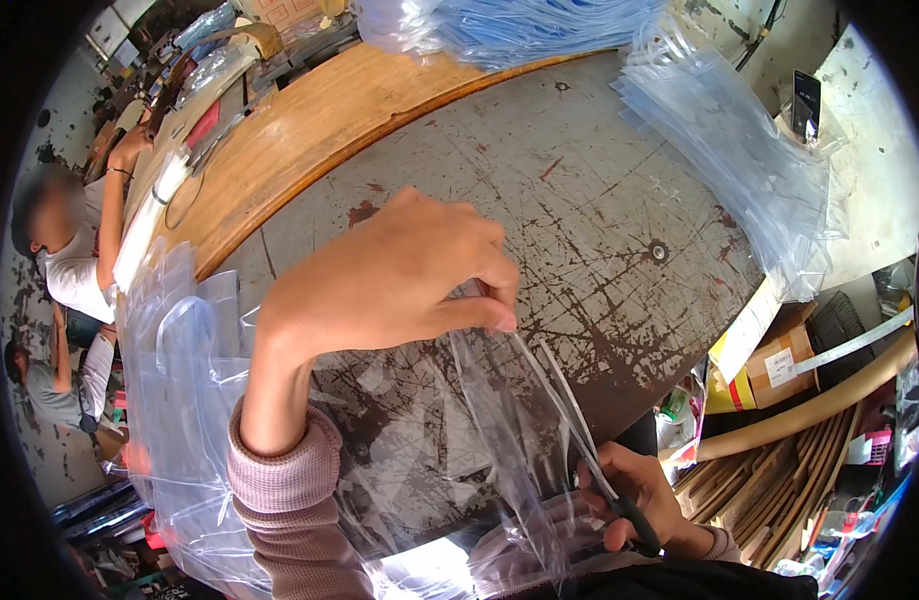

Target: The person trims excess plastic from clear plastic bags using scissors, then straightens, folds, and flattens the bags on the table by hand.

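Note:
My left hand [409, 265] is over the middle of the scratched grey table [579, 200], its thumb and fingers pinched on the top of a clear plastic sheet [489, 400]. The sheet hangs down toward my body. At the lower right, my right hand [629, 495] is wrapped round black-handled scissors [634, 525]. Their blades point up and left, beside a thin strip at the sheet's edge. Whether the blades touch the plastic is hard to tell.
Clear plastic bags [184, 400] lie at the left edge, others [719, 150] at the right. A blue-tinted pile [539, 30] sits at the back. Two people are at the far left. A cardboard box [779, 360] and stacked brown sheets [769, 490] stand at the lower right.

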`<move>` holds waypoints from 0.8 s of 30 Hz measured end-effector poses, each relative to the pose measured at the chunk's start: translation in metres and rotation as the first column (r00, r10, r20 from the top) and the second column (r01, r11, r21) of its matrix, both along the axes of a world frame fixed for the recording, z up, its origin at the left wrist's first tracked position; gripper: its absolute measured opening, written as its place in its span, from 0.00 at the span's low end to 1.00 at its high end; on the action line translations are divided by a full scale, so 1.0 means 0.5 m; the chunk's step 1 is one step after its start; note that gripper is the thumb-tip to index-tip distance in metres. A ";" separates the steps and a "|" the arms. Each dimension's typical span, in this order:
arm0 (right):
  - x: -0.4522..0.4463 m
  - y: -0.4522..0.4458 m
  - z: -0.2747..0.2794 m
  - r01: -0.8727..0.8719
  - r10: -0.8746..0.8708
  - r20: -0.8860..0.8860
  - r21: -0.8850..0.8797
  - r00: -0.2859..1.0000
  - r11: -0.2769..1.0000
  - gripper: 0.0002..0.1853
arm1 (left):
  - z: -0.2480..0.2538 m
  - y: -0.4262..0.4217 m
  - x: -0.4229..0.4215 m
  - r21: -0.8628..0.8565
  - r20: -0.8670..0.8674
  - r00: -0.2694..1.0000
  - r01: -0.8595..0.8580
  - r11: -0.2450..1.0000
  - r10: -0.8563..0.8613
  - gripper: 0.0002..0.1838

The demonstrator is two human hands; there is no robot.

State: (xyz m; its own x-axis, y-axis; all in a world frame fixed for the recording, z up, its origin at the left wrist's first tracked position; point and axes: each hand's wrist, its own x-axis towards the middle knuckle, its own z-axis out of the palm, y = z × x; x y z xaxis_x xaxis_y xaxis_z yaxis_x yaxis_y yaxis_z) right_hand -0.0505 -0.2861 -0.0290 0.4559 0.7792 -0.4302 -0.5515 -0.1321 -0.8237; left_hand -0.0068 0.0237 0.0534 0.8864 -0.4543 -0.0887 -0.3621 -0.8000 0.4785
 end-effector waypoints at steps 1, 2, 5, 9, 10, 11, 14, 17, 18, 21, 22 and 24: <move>0.000 -0.001 0.001 0.004 -0.004 0.002 -0.009 1.000 1.000 0.40 | 0.002 0.001 0.000 0.000 0.000 1.000 0.000 1.000 0.000 0.05; 0.000 -0.002 0.002 0.008 -0.007 0.004 -0.017 1.000 1.000 0.40 | 0.007 0.001 0.000 0.010 -0.011 1.000 -0.004 1.000 0.004 0.05; 0.000 0.001 0.008 0.030 -0.030 0.002 -0.036 1.000 0.999 0.40 | 0.008 0.005 -0.001 -0.016 0.015 1.000 0.007 1.000 -0.007 0.05; 0.007 0.000 0.008 -0.024 0.024 0.021 -0.036 0.999 0.999 0.40 | 0.001 0.013 0.013 -0.167 0.028 0.997 0.080 0.983 -0.077 0.05; 0.006 0.004 0.010 -0.024 0.024 0.038 -0.011 0.999 1.000 0.41 | -0.001 0.012 0.013 -0.168 0.029 0.997 0.081 0.982 -0.078 0.05; 0.006 0.007 0.011 -0.024 0.024 0.055 0.013 0.998 1.000 0.41 | -0.003 0.010 0.013 -0.176 0.062 0.993 0.107 0.979 -0.097 0.05; 0.010 0.005 0.012 -0.075 0.075 0.062 -0.009 0.995 0.997 0.42 | 0.002 0.007 0.013 -0.180 0.069 0.991 0.124 0.976 -0.113 0.06; 0.001 0.031 0.035 0.051 -0.051 0.014 -0.005 0.999 0.999 0.47 | 0.004 0.007 0.013 -0.167 0.045 0.993 0.112 0.980 -0.106 0.06; 0.002 0.032 0.037 0.051 -0.051 0.014 -0.005 0.999 0.999 0.47 | 0.003 0.007 0.013 -0.156 0.047 0.994 0.108 0.982 -0.102 0.06; 0.005 0.027 0.034 0.045 -0.045 0.002 -0.026 0.999 0.999 0.48 | -0.003 0.008 0.012 -0.146 0.089 0.991 0.113 0.983 -0.101 0.07; 0.008 0.016 0.024 0.003 -0.003 0.019 -0.014 1.000 1.000 0.46 | -0.003 0.008 0.012 -0.146 0.089 0.991 0.113 0.983 -0.101 0.07; 0.007 0.010 0.017 -0.039 0.039 0.036 -0.004 0.999 0.999 0.44 | -0.003 0.008 0.013 -0.148 0.068 0.993 0.103 0.984 -0.094 0.08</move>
State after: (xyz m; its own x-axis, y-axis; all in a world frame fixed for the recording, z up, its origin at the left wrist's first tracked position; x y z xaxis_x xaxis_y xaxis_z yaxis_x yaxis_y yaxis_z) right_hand -0.0468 -0.2813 -0.0204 0.4406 0.7952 -0.4165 -0.5154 -0.1558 -0.8427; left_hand -0.0004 0.0275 0.0517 0.8384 -0.5437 0.0397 -0.4673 -0.6794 0.5657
